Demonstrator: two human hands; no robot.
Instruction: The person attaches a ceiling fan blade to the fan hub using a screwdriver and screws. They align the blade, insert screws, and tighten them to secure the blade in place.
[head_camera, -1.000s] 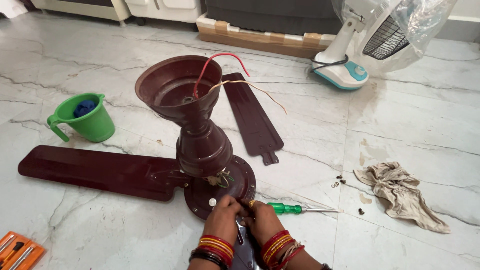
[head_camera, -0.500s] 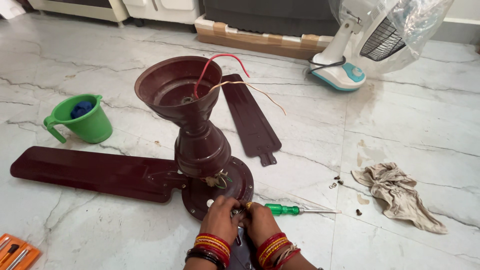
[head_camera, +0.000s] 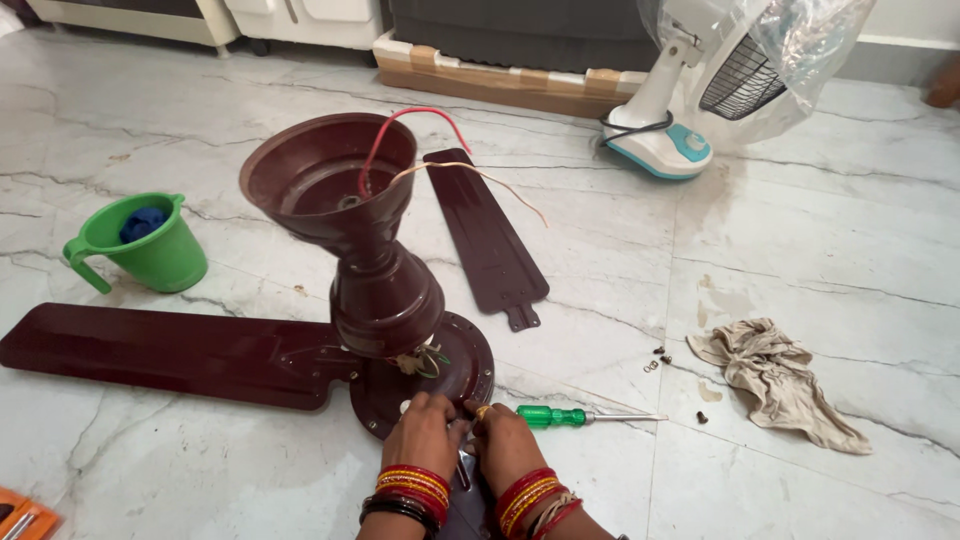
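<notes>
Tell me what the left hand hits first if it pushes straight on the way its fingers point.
Probably the maroon motor housing: the left hand already rests on its near rim, fingers pointing toward the wire bundle.

Both hands (head_camera: 465, 440) now slightly lower on the fan motor's (head_camera: 425, 375) rim.

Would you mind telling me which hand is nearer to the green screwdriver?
The right hand: it sits just left of the green screwdriver handle, nearly touching. The left hand lies farther left, at the fan motor's rim.
</notes>
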